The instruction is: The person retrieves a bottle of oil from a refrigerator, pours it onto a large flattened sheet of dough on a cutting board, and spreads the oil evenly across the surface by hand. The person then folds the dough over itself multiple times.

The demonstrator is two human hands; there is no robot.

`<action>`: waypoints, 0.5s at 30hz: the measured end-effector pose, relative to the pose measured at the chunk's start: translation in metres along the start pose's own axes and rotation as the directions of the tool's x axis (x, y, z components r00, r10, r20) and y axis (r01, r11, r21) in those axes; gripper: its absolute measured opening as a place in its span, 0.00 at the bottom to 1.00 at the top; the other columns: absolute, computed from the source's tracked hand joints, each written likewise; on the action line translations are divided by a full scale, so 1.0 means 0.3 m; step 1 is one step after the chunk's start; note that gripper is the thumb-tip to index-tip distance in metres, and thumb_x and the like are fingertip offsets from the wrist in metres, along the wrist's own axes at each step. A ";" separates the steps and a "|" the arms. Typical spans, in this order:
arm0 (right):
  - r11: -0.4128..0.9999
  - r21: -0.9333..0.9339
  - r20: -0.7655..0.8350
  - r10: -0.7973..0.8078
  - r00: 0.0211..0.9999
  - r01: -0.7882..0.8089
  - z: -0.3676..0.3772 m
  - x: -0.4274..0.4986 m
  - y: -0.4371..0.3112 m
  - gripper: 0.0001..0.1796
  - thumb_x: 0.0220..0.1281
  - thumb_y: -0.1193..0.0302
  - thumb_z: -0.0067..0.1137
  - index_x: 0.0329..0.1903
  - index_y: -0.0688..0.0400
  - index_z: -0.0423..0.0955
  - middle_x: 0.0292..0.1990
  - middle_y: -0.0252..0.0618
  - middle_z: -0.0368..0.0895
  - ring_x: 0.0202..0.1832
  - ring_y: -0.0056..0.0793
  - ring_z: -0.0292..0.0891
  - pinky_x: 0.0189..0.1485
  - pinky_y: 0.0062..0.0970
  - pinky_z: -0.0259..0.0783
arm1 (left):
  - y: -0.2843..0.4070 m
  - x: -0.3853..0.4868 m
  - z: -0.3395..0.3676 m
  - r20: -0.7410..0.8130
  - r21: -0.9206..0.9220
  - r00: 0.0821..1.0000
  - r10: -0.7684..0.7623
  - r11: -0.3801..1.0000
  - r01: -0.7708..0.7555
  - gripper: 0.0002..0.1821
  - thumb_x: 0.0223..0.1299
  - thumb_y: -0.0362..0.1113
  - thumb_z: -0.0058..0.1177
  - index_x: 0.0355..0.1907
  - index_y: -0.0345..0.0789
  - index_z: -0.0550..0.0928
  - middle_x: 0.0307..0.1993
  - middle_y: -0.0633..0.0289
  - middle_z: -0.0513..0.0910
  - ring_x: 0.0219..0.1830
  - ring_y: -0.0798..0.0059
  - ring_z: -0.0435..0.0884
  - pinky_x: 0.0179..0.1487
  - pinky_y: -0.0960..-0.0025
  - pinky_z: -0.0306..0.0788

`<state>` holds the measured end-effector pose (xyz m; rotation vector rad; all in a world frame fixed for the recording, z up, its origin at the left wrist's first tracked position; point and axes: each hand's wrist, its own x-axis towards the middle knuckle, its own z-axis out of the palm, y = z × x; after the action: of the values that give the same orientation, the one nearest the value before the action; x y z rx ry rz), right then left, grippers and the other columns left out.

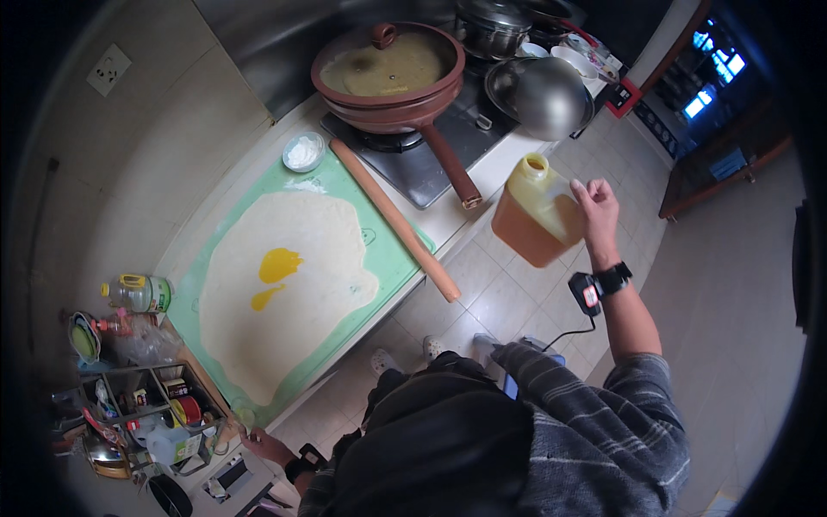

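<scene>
My right hand (pixel 597 207) grips the handle of a translucent plastic jug (pixel 533 226) partly filled with amber oil. The jug hangs above the floor, right of the counter, its mouth uncapped. A wide sheet of rolled-out dough (pixel 303 336) covers most of a green mat (pixel 394 284). Two yellow oil puddles (pixel 279 265) lie on the dough. My left hand (pixel 263 446) is at the mat's near-left corner, by a small pale translucent item (pixel 244 417); whether the fingers hold it is unclear. A wooden rolling pin (pixel 394 220) lies along the mat's right side, one end overhanging the counter edge.
A small bowl of white powder (pixel 303 152) stands at the mat's far edge. Behind it, a lidded brown pan (pixel 387 77) sits on the stove, its handle (pixel 452 167) pointing towards me. A condiment rack (pixel 152 404) and an oil bottle (pixel 139 292) stand left; a metal bowl (pixel 549 97) stands right.
</scene>
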<state>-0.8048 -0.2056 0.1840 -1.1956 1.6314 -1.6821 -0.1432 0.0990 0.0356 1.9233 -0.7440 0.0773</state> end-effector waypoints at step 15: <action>0.992 0.099 -0.092 -0.072 0.993 0.081 0.338 0.364 0.201 0.23 0.60 0.64 0.65 0.19 0.51 0.59 0.20 0.20 0.60 0.24 0.10 0.53 0.25 0.15 0.53 | 0.018 -0.152 -0.299 -0.142 0.148 0.973 -0.182 0.968 0.203 0.19 0.65 0.32 0.44 0.58 0.31 0.70 0.51 0.62 0.73 0.41 0.73 0.68 0.46 0.71 0.65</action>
<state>-0.7849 -0.3592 0.1414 -1.1614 1.5474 -1.8677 -0.1588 0.1940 0.0654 2.1140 -0.4742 0.1426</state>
